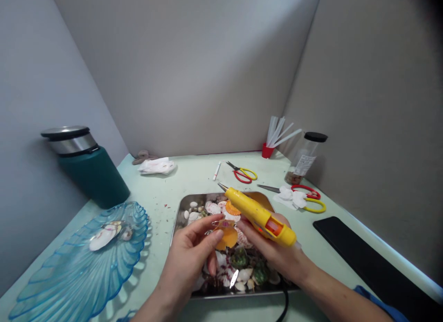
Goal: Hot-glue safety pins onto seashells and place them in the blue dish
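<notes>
My left hand [192,246] pinches an orange shell [228,238] between thumb and fingers, above a metal tray [180,216]. My right hand [277,246] is closed around a yellow glue gun [254,210], whose metal nozzle points up and to the left, apart from the shell. A black cord trails down from beneath the right hand. Below both hands, the tray holds many loose shells: white ones [244,274], dark green ones [238,257] and another orange one [233,208]. The lower fingers of the right hand are partly hidden by the gun.
On the left stand a blue shell-shaped dish [86,276] with shells inside and a teal bottle [93,174]. Scissors [244,173], a second pair [314,204] beside tissue, a jar [301,160] and a red cup [267,151] of glue sticks are behind. A black slab [367,257] lies right.
</notes>
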### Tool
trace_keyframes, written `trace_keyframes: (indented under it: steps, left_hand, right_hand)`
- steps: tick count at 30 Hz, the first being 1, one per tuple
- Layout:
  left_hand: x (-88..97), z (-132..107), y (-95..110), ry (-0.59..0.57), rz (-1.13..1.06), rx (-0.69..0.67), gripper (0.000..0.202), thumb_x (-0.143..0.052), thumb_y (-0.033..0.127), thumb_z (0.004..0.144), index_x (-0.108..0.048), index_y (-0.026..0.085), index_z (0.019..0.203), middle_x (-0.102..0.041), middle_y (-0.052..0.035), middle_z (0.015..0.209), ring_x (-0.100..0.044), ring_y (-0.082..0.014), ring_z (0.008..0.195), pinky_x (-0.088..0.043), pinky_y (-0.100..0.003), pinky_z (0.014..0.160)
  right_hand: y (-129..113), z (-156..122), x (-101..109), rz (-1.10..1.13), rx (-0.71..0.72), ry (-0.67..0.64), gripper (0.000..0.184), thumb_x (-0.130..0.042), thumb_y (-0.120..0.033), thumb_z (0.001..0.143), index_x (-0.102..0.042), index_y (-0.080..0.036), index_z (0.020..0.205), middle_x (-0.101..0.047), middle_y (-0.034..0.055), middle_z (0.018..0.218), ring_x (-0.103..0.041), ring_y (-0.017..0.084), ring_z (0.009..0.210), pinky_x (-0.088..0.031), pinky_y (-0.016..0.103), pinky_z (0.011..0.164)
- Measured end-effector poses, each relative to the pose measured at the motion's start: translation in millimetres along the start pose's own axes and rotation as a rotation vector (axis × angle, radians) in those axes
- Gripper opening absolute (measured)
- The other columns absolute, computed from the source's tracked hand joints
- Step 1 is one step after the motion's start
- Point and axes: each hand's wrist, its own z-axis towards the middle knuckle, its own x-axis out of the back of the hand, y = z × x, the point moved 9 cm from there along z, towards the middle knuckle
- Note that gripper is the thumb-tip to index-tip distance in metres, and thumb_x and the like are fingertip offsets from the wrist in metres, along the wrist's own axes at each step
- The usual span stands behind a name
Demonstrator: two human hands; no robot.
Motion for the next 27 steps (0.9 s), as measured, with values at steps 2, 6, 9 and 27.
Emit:
trace_keyframes:
  steps: [2, 6, 9, 27]
  left_hand:
    - [2.0, -1, 0, 0.026, 0.019, 0.000, 0.038, -0.069, 0.036, 0.073, -0.068, 0.014, 0.103, -0.056, 0.0050, 0.040, -0.041, -0.0047, 0.028, -0.031, -0.016, 0.035]
    - [2.5, -2, 3, 0.045, 0.039, -0.026, 0.033, -0.067, 0.038, 0.073, -0.069, 0.014, 0.095, -0.064, 0.0008, 0.052, -0.042, -0.0034, 0.028, -0.030, -0.015, 0.032]
    - [-0.6, -3, 4, 0.009, 0.020, -0.034, 0.031, -0.067, 0.038, 0.074, -0.068, 0.016, 0.096, -0.069, -0.0005, 0.062, -0.043, -0.0031, 0.028, -0.038, -0.017, 0.034]
    - [1.3, -9, 14, 0.089, 0.078, -0.096, 0.029, -0.062, 0.042, 0.077, -0.059, 0.017, 0.090, -0.056, 0.0071, 0.047, -0.039, -0.0034, 0.027, -0.036, -0.016, 0.034]
  right_hand:
    - [-2, 1, -1, -0.004, 0.011, -0.014, 0.018, -0.057, -0.031, 0.086, -0.057, -0.019, 0.072, -0.060, -0.0011, 0.062, -0.058, 0.014, 0.055, -0.048, 0.024, 0.055]
    - [-5, 1, -3, -0.014, 0.046, -0.026, 0.015, -0.057, -0.028, 0.086, -0.057, -0.019, 0.074, -0.061, -0.0006, 0.065, -0.059, 0.014, 0.059, -0.048, 0.025, 0.059]
    - [-6, 1, -2, 0.004, 0.062, -0.020, 0.013, -0.057, -0.027, 0.086, -0.058, -0.019, 0.076, -0.062, 0.0001, 0.068, -0.059, 0.014, 0.062, -0.047, 0.025, 0.060]
    - [-5, 1, -3, 0.035, 0.034, -0.026, 0.018, -0.056, -0.029, 0.086, -0.055, -0.019, 0.071, -0.057, -0.0008, 0.064, -0.055, 0.014, 0.057, -0.044, 0.025, 0.056]
